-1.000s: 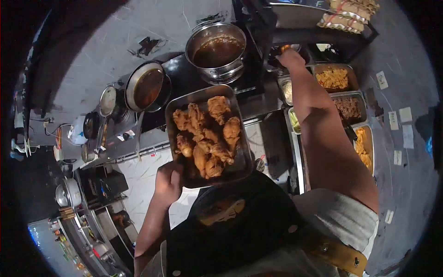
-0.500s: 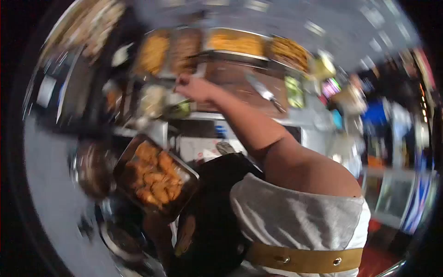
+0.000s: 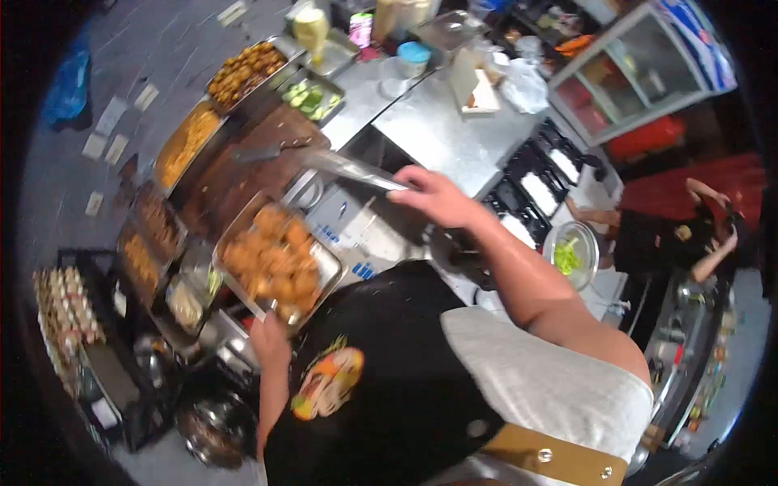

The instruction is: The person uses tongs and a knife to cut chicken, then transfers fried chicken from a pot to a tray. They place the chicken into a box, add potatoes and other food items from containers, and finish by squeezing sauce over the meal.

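Observation:
My left hand (image 3: 271,336) is closed on the near rim of a deep metal tray (image 3: 331,271). Browned, breaded-looking fried pieces (image 3: 271,251) fill much of this tray, and a small shiny metal piece shows beside my fingers. My right hand (image 3: 433,197) is closed around the end of long metal tongs (image 3: 356,172), which point left, above the counter. Beyond their far end, a knife (image 3: 271,151) lies on the brown cutting board (image 3: 243,174).
Food pans (image 3: 190,150) line the board's far side, near sliced cucumber (image 3: 310,99). Black containers with white rice (image 3: 539,194) stand to the right, with a bowl of greens (image 3: 570,255). Another person's hands (image 3: 721,219) show at far right. Egg trays (image 3: 69,308) sit at left.
My view has turned right, bringing the rice containers into sight. My right hand has moved from the food pans towards the right and now holds tongs. The tray is still with my left hand.

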`<act>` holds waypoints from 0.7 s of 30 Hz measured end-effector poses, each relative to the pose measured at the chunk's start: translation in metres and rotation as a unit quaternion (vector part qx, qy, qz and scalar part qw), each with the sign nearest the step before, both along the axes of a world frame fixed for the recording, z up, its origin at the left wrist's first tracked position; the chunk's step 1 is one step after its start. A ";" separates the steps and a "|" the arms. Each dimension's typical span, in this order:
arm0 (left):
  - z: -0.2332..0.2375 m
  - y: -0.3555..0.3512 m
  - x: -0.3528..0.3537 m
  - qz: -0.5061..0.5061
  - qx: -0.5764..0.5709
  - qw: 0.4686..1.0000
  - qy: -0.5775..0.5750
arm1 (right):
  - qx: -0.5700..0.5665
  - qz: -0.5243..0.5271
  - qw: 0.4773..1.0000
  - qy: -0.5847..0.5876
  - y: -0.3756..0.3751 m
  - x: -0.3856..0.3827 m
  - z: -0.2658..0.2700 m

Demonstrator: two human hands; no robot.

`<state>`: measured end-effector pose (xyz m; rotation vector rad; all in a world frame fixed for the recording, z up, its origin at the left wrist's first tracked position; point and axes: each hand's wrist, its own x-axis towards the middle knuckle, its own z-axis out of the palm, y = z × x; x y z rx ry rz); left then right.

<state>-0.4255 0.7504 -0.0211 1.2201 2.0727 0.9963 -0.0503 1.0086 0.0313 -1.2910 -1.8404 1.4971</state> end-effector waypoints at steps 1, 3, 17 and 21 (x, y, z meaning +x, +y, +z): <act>-0.021 0.011 0.005 -0.029 0.015 0.998 -0.055 | -0.006 -0.016 0.998 -0.056 -0.006 0.024 0.009; -0.018 0.053 0.048 -0.075 0.049 0.995 0.037 | -0.015 -0.003 1.000 0.001 -0.013 0.069 0.029; -0.047 0.225 0.293 -0.219 0.083 0.972 0.017 | 0.175 0.037 0.942 -0.283 0.021 0.259 0.026; -0.034 0.255 0.318 -0.249 0.048 0.967 -0.012 | 0.113 -0.039 0.968 -0.223 0.024 0.293 0.014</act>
